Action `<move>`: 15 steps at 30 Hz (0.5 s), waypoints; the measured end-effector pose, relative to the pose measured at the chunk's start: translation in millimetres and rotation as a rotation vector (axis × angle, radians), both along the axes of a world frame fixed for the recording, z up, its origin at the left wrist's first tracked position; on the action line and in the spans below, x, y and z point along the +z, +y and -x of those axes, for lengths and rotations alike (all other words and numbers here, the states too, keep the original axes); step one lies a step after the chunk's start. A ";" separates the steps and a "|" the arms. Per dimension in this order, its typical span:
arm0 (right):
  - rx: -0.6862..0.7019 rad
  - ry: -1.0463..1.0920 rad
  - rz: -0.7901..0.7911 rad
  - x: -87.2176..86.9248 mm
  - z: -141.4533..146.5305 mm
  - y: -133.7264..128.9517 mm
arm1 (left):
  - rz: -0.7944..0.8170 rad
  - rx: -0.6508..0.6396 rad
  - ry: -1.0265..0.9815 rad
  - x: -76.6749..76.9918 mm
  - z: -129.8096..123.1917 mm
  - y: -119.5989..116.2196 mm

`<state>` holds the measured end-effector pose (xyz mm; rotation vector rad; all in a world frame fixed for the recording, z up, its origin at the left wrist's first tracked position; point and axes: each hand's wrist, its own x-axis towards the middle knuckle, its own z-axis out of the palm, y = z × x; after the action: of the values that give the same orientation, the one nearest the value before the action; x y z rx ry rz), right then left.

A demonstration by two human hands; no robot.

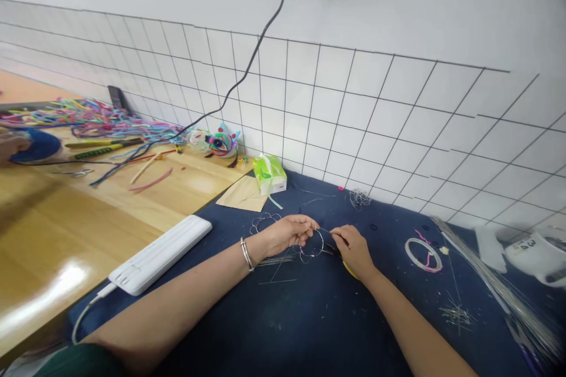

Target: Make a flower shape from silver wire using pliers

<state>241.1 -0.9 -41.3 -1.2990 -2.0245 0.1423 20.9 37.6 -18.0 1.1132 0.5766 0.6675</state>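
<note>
My left hand (pixel 294 232), with a silver bangle at its wrist, pinches a thin wire ring (pixel 322 245) near the middle of the view. To its right, my right hand (pixel 351 247) has its fingers closed on a short wire end (pixel 325 230) that runs between the two hands. A tool with a yellow handle (pixel 351 270) lies partly hidden beneath my right hand. Behind my left wrist rests a looped wire shape (pixel 260 222) on the dark blue cloth. Loose straight wires (pixel 278 260) lie just below my left hand.
A white power strip (pixel 161 254) lies at the left, near a tissue pack (pixel 269 174) and brown paper (pixel 242 194). At the right are a ring-shaped roll (pixel 423 255), a long wire bundle (pixel 499 283) and a white object (pixel 537 256). Another person's hand (pixel 12 144) shows far left.
</note>
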 end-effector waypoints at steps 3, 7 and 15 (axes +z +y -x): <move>0.013 -0.017 -0.003 -0.5 0.8 0.1 | -0.017 0.010 0.059 -5.3 -1.4 1.6; 0.034 -0.038 -0.010 0.6 2.4 0.3 | -0.060 0.087 0.156 -11.7 -3.1 4.3; 0.094 -0.064 -0.039 3.6 5.5 -1.6 | -0.104 0.028 0.245 -6.2 -3.8 1.4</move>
<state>235.6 -2.6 -37.7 -1.1987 -2.1329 0.1051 24.6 39.0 -24.3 1.2969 0.7741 0.5946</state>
